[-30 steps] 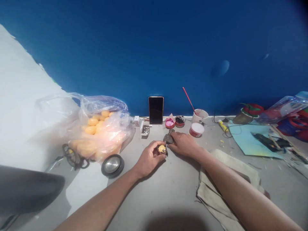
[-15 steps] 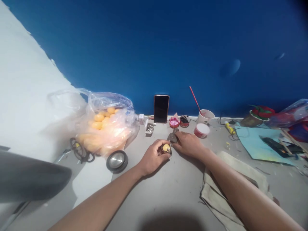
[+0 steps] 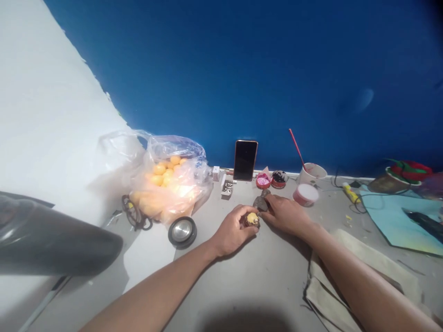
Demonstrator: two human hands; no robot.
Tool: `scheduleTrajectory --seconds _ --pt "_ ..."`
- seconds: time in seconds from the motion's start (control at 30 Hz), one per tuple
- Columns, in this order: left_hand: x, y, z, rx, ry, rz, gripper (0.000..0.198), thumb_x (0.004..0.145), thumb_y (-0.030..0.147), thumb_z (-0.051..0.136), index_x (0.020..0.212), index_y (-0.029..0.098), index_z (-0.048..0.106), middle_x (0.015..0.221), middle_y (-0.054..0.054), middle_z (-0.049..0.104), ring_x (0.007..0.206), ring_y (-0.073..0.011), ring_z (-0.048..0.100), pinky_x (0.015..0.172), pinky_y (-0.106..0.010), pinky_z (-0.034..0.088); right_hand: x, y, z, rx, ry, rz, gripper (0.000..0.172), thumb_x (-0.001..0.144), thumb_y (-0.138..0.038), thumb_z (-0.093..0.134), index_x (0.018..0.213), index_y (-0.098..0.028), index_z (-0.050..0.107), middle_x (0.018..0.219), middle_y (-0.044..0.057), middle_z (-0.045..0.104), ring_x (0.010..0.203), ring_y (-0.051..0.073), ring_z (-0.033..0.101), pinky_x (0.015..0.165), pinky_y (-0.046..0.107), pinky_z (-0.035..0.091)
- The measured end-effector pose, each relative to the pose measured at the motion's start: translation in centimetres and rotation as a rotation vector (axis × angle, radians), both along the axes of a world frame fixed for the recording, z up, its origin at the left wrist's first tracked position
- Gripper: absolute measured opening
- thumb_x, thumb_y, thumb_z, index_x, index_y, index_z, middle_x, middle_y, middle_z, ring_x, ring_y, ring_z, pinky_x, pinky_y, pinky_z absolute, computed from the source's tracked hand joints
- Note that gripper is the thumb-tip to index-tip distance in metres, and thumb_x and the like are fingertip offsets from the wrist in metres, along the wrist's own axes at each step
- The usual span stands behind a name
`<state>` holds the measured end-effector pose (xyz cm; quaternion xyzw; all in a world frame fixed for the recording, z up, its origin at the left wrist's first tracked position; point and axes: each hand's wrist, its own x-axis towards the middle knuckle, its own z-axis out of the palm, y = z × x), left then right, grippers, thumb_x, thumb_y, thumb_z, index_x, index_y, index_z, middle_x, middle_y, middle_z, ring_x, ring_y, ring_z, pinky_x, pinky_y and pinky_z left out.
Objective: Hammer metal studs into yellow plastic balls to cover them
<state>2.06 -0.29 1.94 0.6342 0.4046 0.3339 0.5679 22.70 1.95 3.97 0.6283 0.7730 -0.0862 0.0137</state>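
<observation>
My left hand (image 3: 233,232) is closed around a small, round, dark brown object with a yellow top (image 3: 252,218), its thumb on the near side and its fingers on the far side. A tiny shiny bit shows on the yellow part. Just beyond it, my right hand (image 3: 285,213) has its fingers closed against a grey-brown lump like clay (image 3: 260,202) on the table. A smaller piece of the same colour sits against the lump's far end. The right fingertips are partly hidden.
A phone (image 3: 245,160) leans on the blue wall. Nearby are a box of small shiny pieces (image 3: 227,188), a pink-filled tub (image 3: 263,180), and a cup with a red stick (image 3: 312,174). A bag of yellow balls (image 3: 169,193) stands left; a cloth (image 3: 332,286) lies right.
The camera has turned left, so the whole scene sits further right in view. Both hands keep nearly the same hold on the yellow-topped object and the lump.
</observation>
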Motion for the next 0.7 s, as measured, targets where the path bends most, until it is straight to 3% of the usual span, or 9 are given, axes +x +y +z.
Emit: scheduleTrajectory --seconds 0.2,0.53,0.7 --pt "-0.03 -0.02 -0.09 0.020 -0.022 0.011 0.038 0.077 0.016 0.071 0.114 0.019 0.069 0.092 -0.004 0.062 0.090 -0.0197 0.061 0.083 -0.032 0.050 0.01 -0.09 -0.12 0.008 0.000 -0.001 0.029 0.098 -0.045 0.049 0.106 -0.018 0.057 0.109 0.014 0.073 0.093 0.030 0.070 0.065 0.033 0.036" --pt "0.07 0.10 -0.24 0.023 -0.038 0.056 0.041 0.074 0.016 0.073 0.114 0.018 0.068 0.109 -0.007 0.063 0.094 -0.0201 0.064 0.088 -0.034 0.052 -0.08 -0.27 0.18 0.030 0.012 -0.005 0.027 0.096 -0.042 0.052 0.106 -0.017 0.059 0.109 0.014 0.074 0.093 0.030 0.071 0.066 0.033 0.036" --pt "-0.01 0.36 -0.42 -0.032 -0.067 0.064 0.041 0.076 0.017 0.071 0.116 0.018 0.064 0.102 -0.006 0.066 0.093 -0.0201 0.065 0.084 -0.032 0.053 -0.03 -0.33 0.17 0.039 0.027 -0.003 0.030 0.097 -0.043 0.051 0.109 -0.017 0.058 0.110 0.014 0.073 0.093 0.029 0.070 0.070 0.033 0.039"
